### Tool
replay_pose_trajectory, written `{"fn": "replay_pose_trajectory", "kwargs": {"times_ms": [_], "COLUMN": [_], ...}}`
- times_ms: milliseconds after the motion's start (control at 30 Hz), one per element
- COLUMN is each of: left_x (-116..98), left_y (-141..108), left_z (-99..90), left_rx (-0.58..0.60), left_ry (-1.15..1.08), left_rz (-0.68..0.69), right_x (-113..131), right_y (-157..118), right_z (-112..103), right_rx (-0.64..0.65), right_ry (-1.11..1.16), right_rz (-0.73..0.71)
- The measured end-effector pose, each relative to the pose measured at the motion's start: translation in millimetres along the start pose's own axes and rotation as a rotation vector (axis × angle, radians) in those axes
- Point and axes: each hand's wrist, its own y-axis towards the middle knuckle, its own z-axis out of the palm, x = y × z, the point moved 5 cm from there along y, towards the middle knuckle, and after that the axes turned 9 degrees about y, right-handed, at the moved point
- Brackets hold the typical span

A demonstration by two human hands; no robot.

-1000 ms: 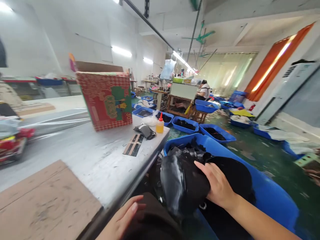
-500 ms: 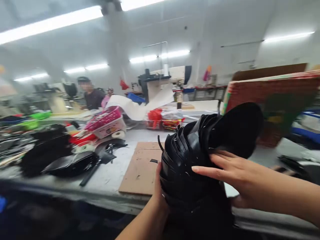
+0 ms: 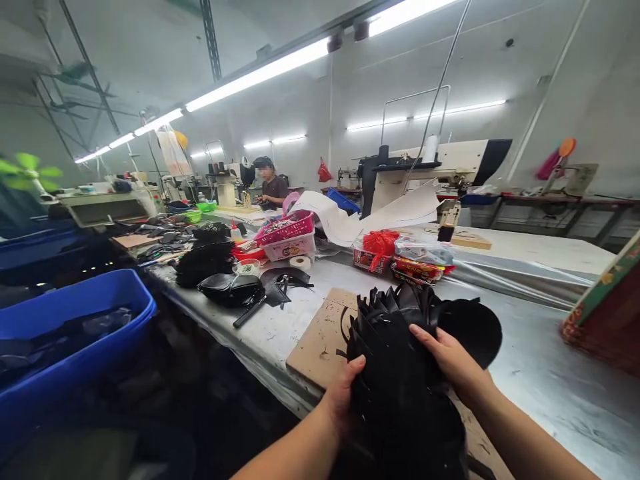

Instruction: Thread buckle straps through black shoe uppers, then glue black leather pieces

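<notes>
A thick stack of black leather-like pieces (image 3: pixel 395 373) with layered, uneven upper edges is held between both hands above the front of the table. My left hand (image 3: pixel 343 393) grips the stack's left side, thumb on the near face and the other fingers hidden. At the upper right, my right hand (image 3: pixel 457 363) is closed on the stack, its thumb and fingers near a rounded black flap (image 3: pixel 473 330). Behind and left of the stack lies a brown board (image 3: pixel 320 333) on the grey table (image 3: pixel 270 330).
Black pouches (image 3: pixel 233 289), a tape roll (image 3: pixel 300 263), a pink basket (image 3: pixel 287 227) and red-topped boxes (image 3: pixel 377 250) stand behind. A blue bin (image 3: pixel 135 300) is at left, a patterned red panel (image 3: pixel 610 320) at right. One person (image 3: pixel 273 187) sits far back.
The view has swung left, bringing the blue bin into sight. The stack now sits lower and its layered edges point up. My right hand's fingers, spread before, have closed on it.
</notes>
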Motion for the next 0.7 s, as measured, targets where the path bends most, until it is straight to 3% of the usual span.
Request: {"fn": "replay_pose_trajectory", "kwargs": {"times_ms": [133,233,400,500,600,700], "left_x": [4,3,2,-10,-34,-61], "left_y": [-10,-29,-69,-96,-131,-166], "left_z": [5.0,8.0,0.4,-23.1,-58.8,-105.5], "left_rx": [-0.013,-0.046,-0.061,-0.033,0.019,-0.083], "left_ry": [-0.024,-0.01,-0.089,-0.099,-0.095,-0.111], "left_rz": [-0.005,0.069,0.155,0.33,0.545,0.572], "right_x": [26,41,57,58,61,67], "right_y": [2,-5,-30,-49,-65,-81], "right_z": [11,23,65,103,143,197], "right_rx": [0.159,0.251,0.316,0.422,0.532,0.632], "right_ry": [-0.264,-0.321,-0.432,-0.47,-0.452,-0.516], "right_rz": [-0.158,-0.21,-0.354,-0.477,-0.591,-0.727]}}
